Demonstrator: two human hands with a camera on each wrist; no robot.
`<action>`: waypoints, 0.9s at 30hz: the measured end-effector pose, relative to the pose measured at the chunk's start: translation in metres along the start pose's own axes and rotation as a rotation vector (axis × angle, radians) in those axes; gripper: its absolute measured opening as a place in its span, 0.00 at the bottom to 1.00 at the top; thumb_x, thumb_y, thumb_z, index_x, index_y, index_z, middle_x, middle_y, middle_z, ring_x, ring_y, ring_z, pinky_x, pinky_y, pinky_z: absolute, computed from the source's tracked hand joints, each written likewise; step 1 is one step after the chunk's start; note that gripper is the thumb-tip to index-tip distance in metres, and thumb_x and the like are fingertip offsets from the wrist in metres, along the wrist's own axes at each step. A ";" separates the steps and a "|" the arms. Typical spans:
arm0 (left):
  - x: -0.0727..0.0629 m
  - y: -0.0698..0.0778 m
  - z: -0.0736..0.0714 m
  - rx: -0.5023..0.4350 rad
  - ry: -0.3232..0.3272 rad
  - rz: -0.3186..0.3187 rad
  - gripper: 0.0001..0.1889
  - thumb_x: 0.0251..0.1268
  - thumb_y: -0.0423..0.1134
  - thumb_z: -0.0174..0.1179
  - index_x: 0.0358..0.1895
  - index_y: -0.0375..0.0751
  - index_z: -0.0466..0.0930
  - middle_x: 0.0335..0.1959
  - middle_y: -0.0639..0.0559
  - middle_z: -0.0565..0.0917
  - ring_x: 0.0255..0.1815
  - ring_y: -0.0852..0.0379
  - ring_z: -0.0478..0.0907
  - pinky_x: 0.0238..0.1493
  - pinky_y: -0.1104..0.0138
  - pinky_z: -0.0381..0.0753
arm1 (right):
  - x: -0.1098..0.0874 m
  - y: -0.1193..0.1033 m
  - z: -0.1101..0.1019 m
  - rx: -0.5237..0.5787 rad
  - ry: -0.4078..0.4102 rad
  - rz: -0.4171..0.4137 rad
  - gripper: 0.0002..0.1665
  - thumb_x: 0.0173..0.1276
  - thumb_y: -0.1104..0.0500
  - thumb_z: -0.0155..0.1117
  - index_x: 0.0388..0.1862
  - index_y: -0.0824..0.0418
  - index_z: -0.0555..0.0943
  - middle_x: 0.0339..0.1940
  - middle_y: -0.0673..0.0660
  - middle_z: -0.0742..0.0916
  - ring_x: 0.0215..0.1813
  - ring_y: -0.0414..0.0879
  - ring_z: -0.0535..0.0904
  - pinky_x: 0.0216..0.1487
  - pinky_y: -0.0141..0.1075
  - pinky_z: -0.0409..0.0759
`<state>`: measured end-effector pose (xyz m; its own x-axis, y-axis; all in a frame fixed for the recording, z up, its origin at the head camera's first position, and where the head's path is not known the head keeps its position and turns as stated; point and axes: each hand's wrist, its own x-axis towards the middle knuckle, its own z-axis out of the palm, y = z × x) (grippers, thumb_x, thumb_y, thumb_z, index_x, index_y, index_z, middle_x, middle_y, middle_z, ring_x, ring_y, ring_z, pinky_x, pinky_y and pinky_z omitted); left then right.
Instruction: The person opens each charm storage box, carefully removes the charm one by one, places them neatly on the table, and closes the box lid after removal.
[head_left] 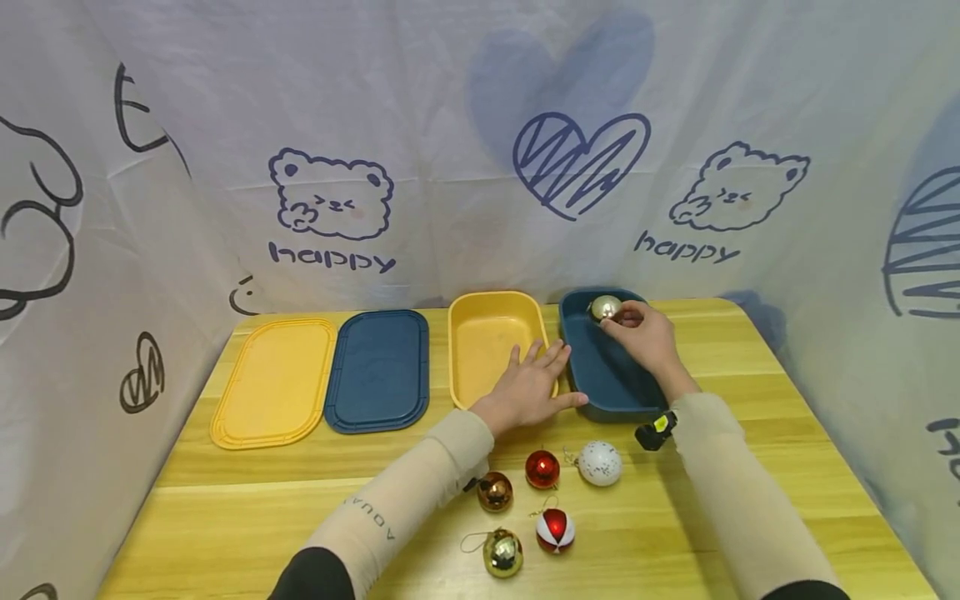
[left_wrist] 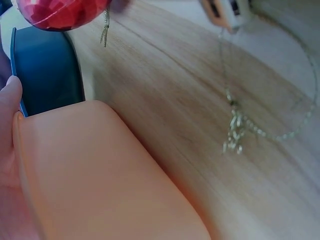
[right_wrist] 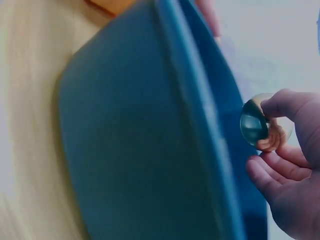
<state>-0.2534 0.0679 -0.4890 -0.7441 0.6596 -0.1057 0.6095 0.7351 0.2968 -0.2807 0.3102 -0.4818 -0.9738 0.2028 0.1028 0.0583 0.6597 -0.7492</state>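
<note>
My right hand (head_left: 647, 340) pinches a shiny pale gold Christmas ball (head_left: 605, 307) between thumb and fingers, at the far end of the dark blue box (head_left: 611, 379). In the right wrist view the ball (right_wrist: 254, 125) shows beyond the box's rim. My left hand (head_left: 527, 390) lies with spread, straight fingers across the near right rim of the yellow box (head_left: 487, 350); its thumb reaches toward the blue box. Nearer to me on the table are a white speckled ball (head_left: 599, 463), a red ball (head_left: 542, 469), a brown ball (head_left: 495, 492), a red-and-white ball (head_left: 555, 531) and a gold ball (head_left: 502, 553).
To the left lie a dark blue lid (head_left: 380, 371) and a yellow lid (head_left: 276, 382), flat and side by side on the wooden table (head_left: 225, 517). A white printed cloth (head_left: 442, 208) hangs behind the table and along both its sides.
</note>
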 end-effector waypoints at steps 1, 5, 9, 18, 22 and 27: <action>0.000 0.000 0.000 0.003 -0.001 -0.001 0.49 0.76 0.75 0.41 0.88 0.48 0.46 0.89 0.49 0.51 0.89 0.40 0.46 0.85 0.38 0.44 | -0.003 -0.002 -0.003 0.004 0.006 -0.013 0.35 0.71 0.50 0.72 0.67 0.72 0.78 0.59 0.72 0.87 0.59 0.64 0.86 0.61 0.52 0.84; 0.001 0.000 0.000 0.002 -0.006 -0.002 0.49 0.76 0.75 0.41 0.88 0.49 0.46 0.89 0.50 0.50 0.89 0.40 0.46 0.85 0.38 0.44 | -0.014 -0.007 -0.012 0.023 0.009 -0.043 0.34 0.71 0.50 0.73 0.67 0.70 0.79 0.58 0.70 0.88 0.56 0.61 0.86 0.53 0.32 0.82; 0.001 0.000 0.000 -0.002 -0.007 -0.003 0.48 0.76 0.75 0.41 0.88 0.49 0.46 0.89 0.50 0.49 0.89 0.40 0.45 0.86 0.38 0.44 | -0.026 -0.009 -0.018 0.053 -0.009 -0.062 0.34 0.71 0.49 0.74 0.67 0.68 0.78 0.58 0.69 0.87 0.57 0.61 0.86 0.44 0.15 0.74; 0.001 0.001 0.001 0.003 0.011 -0.002 0.48 0.77 0.75 0.42 0.88 0.47 0.47 0.89 0.49 0.51 0.89 0.38 0.47 0.85 0.38 0.45 | -0.059 -0.023 -0.030 0.090 -0.034 -0.150 0.31 0.71 0.52 0.75 0.67 0.65 0.79 0.57 0.66 0.87 0.57 0.59 0.85 0.49 0.13 0.75; 0.001 0.001 0.001 -0.014 0.010 -0.002 0.48 0.77 0.73 0.44 0.88 0.47 0.48 0.89 0.48 0.50 0.89 0.38 0.46 0.85 0.38 0.44 | -0.075 -0.027 -0.036 0.108 -0.057 -0.168 0.31 0.71 0.52 0.75 0.68 0.63 0.79 0.58 0.64 0.87 0.58 0.56 0.84 0.54 0.18 0.78; 0.000 0.001 0.001 -0.018 0.010 -0.001 0.48 0.77 0.73 0.44 0.88 0.47 0.47 0.89 0.47 0.51 0.89 0.38 0.45 0.85 0.37 0.44 | -0.093 -0.029 -0.042 0.136 -0.057 -0.192 0.30 0.71 0.54 0.75 0.69 0.61 0.79 0.58 0.62 0.87 0.57 0.40 0.83 0.58 0.22 0.80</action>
<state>-0.2525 0.0689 -0.4895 -0.7472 0.6576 -0.0968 0.6042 0.7326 0.3134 -0.1831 0.3028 -0.4426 -0.9752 0.0391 0.2180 -0.1558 0.5782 -0.8009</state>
